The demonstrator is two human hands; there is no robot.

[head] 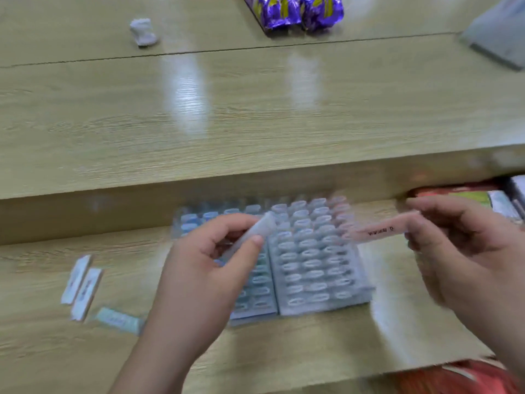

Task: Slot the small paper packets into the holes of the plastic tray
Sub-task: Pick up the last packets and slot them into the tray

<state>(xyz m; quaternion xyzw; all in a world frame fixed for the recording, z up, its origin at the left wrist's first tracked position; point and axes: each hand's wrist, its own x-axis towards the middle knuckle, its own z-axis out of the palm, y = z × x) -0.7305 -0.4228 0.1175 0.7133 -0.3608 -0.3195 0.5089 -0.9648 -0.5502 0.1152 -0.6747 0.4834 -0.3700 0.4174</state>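
Observation:
A clear plastic tray [312, 260] with rows of oval holes lies on the lower wooden shelf, blurred by motion. My left hand [210, 268] hovers over the tray's left half and pinches a pale bluish paper packet [255, 234] between thumb and fingers. Above the tray's right edge, my right hand [466, 251] pinches a pinkish packet [380, 230] with dark print, its free end pointing left. Three loose packets lie to the left of the tray: two white ones [81, 285] and a pale green one [119, 319].
A raised wooden desk top [255, 115] runs behind the shelf. On it sit a crumpled white scrap [143, 32], purple foil bags [295, 12] and a grey pouch [500, 38]. Colourful boxes [483, 203] are tucked at the shelf's right end.

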